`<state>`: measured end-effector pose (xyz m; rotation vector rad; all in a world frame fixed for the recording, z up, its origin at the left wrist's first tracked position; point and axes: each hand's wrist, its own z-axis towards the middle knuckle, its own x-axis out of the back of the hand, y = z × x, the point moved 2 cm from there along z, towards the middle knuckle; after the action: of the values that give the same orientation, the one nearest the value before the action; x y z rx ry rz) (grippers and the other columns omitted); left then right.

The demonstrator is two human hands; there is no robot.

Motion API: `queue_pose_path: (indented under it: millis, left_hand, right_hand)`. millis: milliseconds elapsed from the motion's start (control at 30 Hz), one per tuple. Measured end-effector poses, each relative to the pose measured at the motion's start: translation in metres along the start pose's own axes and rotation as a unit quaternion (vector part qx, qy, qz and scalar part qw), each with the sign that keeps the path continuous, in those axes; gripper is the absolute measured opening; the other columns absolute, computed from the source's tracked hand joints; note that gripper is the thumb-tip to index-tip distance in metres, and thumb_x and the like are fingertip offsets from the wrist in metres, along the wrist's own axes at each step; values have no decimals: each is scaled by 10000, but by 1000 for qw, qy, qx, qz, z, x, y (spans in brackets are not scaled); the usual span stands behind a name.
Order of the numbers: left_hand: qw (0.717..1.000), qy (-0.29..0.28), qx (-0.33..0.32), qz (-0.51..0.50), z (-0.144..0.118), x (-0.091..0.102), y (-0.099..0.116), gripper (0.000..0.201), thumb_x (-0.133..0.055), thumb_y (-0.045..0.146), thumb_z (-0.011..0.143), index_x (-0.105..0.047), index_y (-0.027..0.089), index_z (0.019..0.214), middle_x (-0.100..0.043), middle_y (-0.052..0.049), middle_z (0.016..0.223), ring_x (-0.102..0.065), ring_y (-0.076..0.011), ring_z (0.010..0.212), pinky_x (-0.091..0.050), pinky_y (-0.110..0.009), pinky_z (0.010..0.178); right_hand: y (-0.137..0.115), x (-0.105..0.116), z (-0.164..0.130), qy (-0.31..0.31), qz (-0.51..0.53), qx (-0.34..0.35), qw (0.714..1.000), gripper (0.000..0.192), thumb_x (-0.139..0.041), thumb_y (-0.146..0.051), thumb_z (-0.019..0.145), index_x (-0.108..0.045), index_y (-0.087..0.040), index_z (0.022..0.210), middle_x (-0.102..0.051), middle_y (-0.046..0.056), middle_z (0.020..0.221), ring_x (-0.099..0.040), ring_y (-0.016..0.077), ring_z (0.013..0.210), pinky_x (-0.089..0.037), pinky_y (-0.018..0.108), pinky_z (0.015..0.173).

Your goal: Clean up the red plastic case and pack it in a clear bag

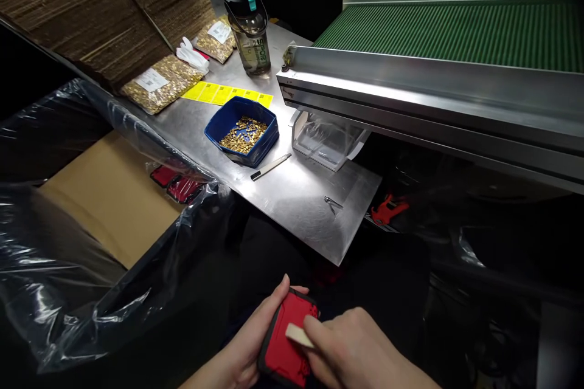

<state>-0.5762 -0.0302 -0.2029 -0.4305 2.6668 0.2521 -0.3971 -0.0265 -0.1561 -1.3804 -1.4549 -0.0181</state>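
In the head view, the left hand [255,337] has its fingers curled round the left edge of one red-and-black case [283,343], thumb along the side and fingertips showing past its upper end. The right hand [353,340] has its fingers closed on one pale stick [298,337], whose blunt end lies over the red face; whether it presses there I cannot tell. The case is in both hands' space, below the near corner of the tabletop [310,209]. Its long axis runs from lower left to upper right, steeply, the far end pointing toward the tabletop; the red face is up. The stick points left across it.

On the tabletop are one blue tray [219,132] with gold-coloured pieces [244,135] too many to count, one pen-like tool [271,167] just beside it, one small metal tool [333,202], one yellow strip [214,93], one bottle [250,42] standing upright, and two labelled bags [166,82] of gold pieces. At least two red items [182,187] lie in the plastic-lined box [109,194] at left.
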Motion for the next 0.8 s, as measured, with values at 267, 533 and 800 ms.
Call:
queue_pose_path:
  millis: [267, 533, 800]
  left_hand:
    - [1000, -2, -6, 9, 6, 10, -4, 637, -616, 683, 928, -693, 121, 1216, -755, -168, 1036, -733, -283, 895, -589, -333, 771]
    - [1000, -9, 7, -2, 8, 10, -1, 619, -618, 660, 940, -700, 104, 1199, -751, -158, 992, -720, -250, 828, -583, -315, 746]
    - [999, -33, 21, 12, 14, 15, 0, 637, -624, 669, 930, -679, 117, 1245, -749, -170, 1021, -723, -283, 880, -587, -347, 768]
  right_hand:
    - [-2, -3, 2, 2, 35, -14, 999, 125, -486, -318, 1017, -542, -250, 928, -679, -55, 679, -540, 110, 482, -230, 264, 486]
    - [-3, -1, 0, -10, 33, -29, 999, 135, -480, -334, 1021, -545, -259, 930, -669, -56, 684, -522, 111, 484, -220, 263, 486]
    - [-3, -6, -3, 17, 51, -53, 997, 148, -483, -362, 1022, -534, -267, 921, -655, -67, 671, -512, 106, 481, -232, 263, 498]
